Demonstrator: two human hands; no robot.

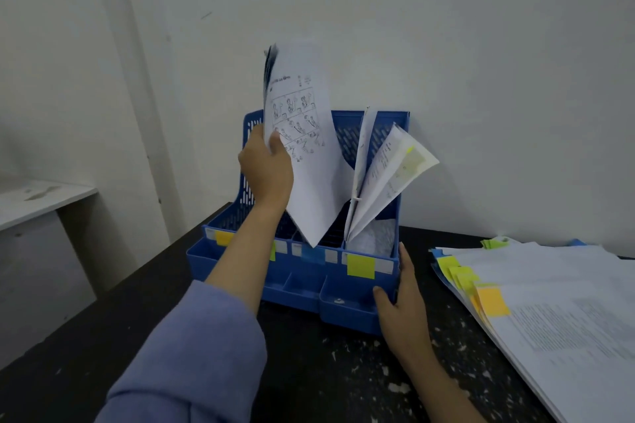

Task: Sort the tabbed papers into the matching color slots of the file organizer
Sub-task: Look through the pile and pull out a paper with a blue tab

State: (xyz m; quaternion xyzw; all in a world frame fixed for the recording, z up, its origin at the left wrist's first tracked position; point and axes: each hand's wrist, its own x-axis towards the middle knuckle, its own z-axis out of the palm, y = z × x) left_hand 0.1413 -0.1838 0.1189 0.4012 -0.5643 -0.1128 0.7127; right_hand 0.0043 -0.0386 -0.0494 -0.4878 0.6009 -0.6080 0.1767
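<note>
A blue plastic file organizer [357, 316] stands on the dark table against the wall, with orange, green, blue and yellow [360, 266] colour labels on its slot fronts. My left hand [266, 168] grips a white printed paper [309, 154] by its left edge, its lower corner pointing down into a middle slot above the blue label [311, 254]. My right hand [400, 292] holds the organizer's front right corner. Papers with a yellow tab [388, 175] lean in the right slot. A stack of tabbed papers [549, 312] lies at the right.
The stack at the right shows yellow, green and orange tabs along its left edge. The dark speckled table [326, 371] ends at the left near a white shelf [44, 196]. A white wall rises right behind the organizer.
</note>
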